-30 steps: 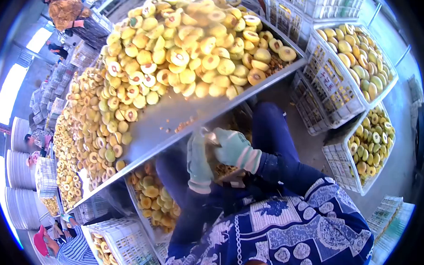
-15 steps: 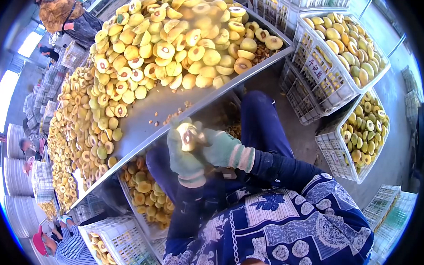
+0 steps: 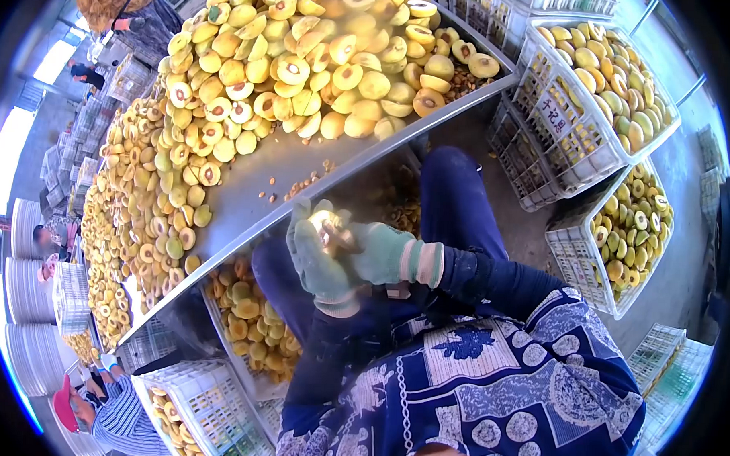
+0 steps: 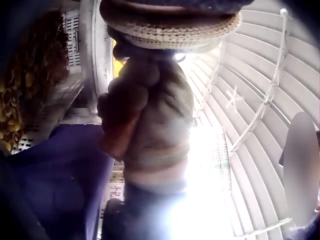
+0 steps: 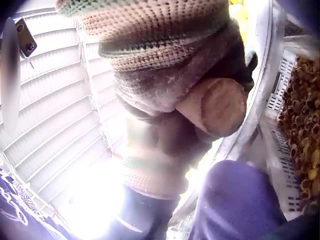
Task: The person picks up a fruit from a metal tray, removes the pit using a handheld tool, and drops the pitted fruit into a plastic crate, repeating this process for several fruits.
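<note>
In the head view my gloved left hand (image 3: 319, 263) holds a pale yellow, cut apricot (image 3: 326, 227), with its fingers around the fruit. My right hand (image 3: 384, 254), also gloved, is right against it and grips a tool with a thick wooden handle (image 5: 225, 107). The round end of that handle sticks out of the fist in the right wrist view; the tool's working end is hidden. Just beyond both hands runs the metal table's edge (image 3: 285, 205). Halved apricots (image 3: 306, 73) lie heaped on the table, some showing reddish centres.
White plastic crates of apricots (image 3: 558, 114) stand stacked on the right, with another crate (image 3: 577, 255) below them. By my left leg is a crate of apricots (image 3: 253, 320). Loose pits (image 3: 302, 182) are scattered on the table. A person in a red cap (image 3: 65, 406) is at lower left.
Both hands have moved left and closer to the table edge since a second ago. The apricot's cut face, clear half a second ago, is now blurred and partly covered by fingers.
</note>
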`<state>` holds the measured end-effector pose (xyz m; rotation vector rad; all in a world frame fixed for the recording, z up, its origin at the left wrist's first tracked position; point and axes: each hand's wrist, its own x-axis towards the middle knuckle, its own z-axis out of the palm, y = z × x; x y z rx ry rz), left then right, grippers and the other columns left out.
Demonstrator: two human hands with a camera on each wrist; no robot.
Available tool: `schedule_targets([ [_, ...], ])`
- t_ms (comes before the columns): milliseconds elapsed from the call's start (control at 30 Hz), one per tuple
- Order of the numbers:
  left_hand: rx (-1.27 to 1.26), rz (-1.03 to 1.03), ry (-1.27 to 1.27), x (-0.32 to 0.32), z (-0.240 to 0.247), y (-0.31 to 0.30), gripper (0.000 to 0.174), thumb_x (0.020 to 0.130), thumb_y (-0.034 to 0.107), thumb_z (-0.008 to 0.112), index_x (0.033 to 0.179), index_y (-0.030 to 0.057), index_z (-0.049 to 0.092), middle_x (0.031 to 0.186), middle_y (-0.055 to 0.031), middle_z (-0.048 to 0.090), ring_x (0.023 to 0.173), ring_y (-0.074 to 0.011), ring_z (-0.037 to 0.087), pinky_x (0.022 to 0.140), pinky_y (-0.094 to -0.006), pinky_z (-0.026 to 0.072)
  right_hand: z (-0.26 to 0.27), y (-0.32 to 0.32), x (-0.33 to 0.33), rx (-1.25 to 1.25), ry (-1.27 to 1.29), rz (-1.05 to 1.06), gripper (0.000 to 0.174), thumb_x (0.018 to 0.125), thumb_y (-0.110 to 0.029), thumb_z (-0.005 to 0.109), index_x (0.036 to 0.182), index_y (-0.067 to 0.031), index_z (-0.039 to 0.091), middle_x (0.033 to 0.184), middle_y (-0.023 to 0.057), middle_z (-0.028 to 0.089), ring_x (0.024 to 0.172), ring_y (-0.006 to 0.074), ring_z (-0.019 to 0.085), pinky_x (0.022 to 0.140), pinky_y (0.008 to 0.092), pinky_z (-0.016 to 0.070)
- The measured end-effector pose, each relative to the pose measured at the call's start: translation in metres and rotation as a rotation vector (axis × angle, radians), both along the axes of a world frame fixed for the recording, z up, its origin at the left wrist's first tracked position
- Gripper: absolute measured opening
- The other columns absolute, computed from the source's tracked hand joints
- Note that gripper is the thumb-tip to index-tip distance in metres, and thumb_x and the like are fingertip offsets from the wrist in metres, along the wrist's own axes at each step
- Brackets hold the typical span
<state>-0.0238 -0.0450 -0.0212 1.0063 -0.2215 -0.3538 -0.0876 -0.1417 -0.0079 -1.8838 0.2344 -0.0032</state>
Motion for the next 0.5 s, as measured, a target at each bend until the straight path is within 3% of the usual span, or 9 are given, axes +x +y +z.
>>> schedule_targets([
  [67,0.085,0.034,0.012,-0.002,0.005,-0.001,0.053,0.094,0.038,0.053,0.133,0.0024,0.045,0.113,-0.0187,0.059,0.091,-0.0295,0.062,0.080,-0.0390,0.0544,0.036,-0.008,-0.002,0.337,0.386,0.073,0.027,0.087,-0.025,0.058,0.104,-0.0047,0.059,0.090,0.0142,0.067,0.086,0.0247,0.065,0.078,0.0334,0.0500],
  [200,0.100,0.049,-0.082,-0.001,0.003,-0.002,0.052,0.095,0.037,0.052,0.132,0.0012,0.046,0.114,-0.0184,0.059,0.093,-0.0291,0.062,0.077,-0.0376,0.0551,-0.009,-0.001,0.003,0.353,0.366,0.052,0.026,0.088,-0.024,0.055,0.107,-0.0065,0.059,0.088,0.0136,0.068,0.084,0.0250,0.066,0.075,0.0336,0.0514],
  [267,0.102,0.085,-0.084,-0.001,0.004,-0.005,0.049,0.096,0.035,0.050,0.129,-0.0006,0.048,0.116,-0.0167,0.059,0.094,-0.0286,0.062,0.077,-0.0379,0.0551,-0.025,-0.002,0.007,-0.282,0.014,0.242,0.025,0.090,-0.023,0.052,0.107,-0.0052,0.060,0.083,0.0132,0.068,0.073,0.0243,0.068,0.062,0.0333,0.0540],
  [300,0.105,0.084,-0.081,0.000,0.002,-0.002,0.049,0.096,0.035,0.050,0.129,-0.0006,0.048,0.116,-0.0167,0.059,0.094,-0.0286,0.062,0.077,-0.0379,0.0551,-0.033,-0.002,0.007,-0.278,0.017,0.242,0.025,0.090,-0.023,0.052,0.107,-0.0052,0.060,0.083,0.0132,0.068,0.073,0.0243,0.068,0.062,0.0333,0.0540],
  [367,0.206,0.030,-0.143,0.005,0.000,0.002,0.046,0.096,0.032,0.049,0.126,-0.0025,0.051,0.118,-0.0148,0.059,0.097,-0.0281,0.062,0.076,-0.0368,0.0552,-0.017,-0.007,0.008,0.007,0.353,0.220,0.025,0.089,-0.022,0.052,0.101,-0.0013,0.060,0.078,0.0144,0.067,0.055,0.0243,0.065,0.044,0.0323,0.0521],
  [400,0.231,-0.038,-0.018,0.006,0.003,0.005,0.044,0.096,0.031,0.050,0.124,-0.0035,0.053,0.119,-0.0140,0.059,0.100,-0.0289,0.061,0.081,-0.0376,0.0536,-0.004,-0.013,0.004,0.005,0.360,0.202,0.025,0.089,-0.022,0.052,0.101,-0.0013,0.060,0.078,0.0144,0.067,0.055,0.0243,0.065,0.044,0.0323,0.0521],
  [433,0.217,-0.032,0.006,0.005,0.010,0.000,0.036,0.095,0.020,0.050,0.120,-0.0043,0.057,0.111,-0.0152,0.063,0.088,-0.0206,0.064,0.074,-0.0298,0.0526,0.017,-0.019,-0.002,0.184,0.422,0.203,0.020,0.086,-0.020,0.053,0.094,-0.0031,0.059,0.071,0.0102,0.063,0.048,0.0209,0.060,0.041,0.0313,0.0485],
  [467,0.190,-0.104,0.021,0.011,0.003,0.001,0.037,0.095,0.021,0.050,0.120,-0.0046,0.057,0.114,-0.0153,0.061,0.091,-0.0223,0.064,0.076,-0.0303,0.0527,0.033,-0.025,-0.006,0.364,0.479,0.207,0.015,0.083,-0.018,0.055,0.087,-0.0048,0.059,0.064,0.0060,0.059,0.042,0.0176,0.055,0.037,0.0304,0.0450],
  [500,0.168,-0.172,0.034,0.017,-0.003,0.004,0.038,0.096,0.022,0.050,0.121,-0.0048,0.056,0.117,-0.0154,0.060,0.094,-0.0240,0.064,0.077,-0.0309,0.0528,0.039,-0.030,-0.007,0.363,0.482,0.198,0.015,0.083,-0.018,0.055,0.087,-0.0048,0.059,0.064,0.0060,0.059,0.042,0.0176,0.055,0.037,0.0304,0.0450],
])
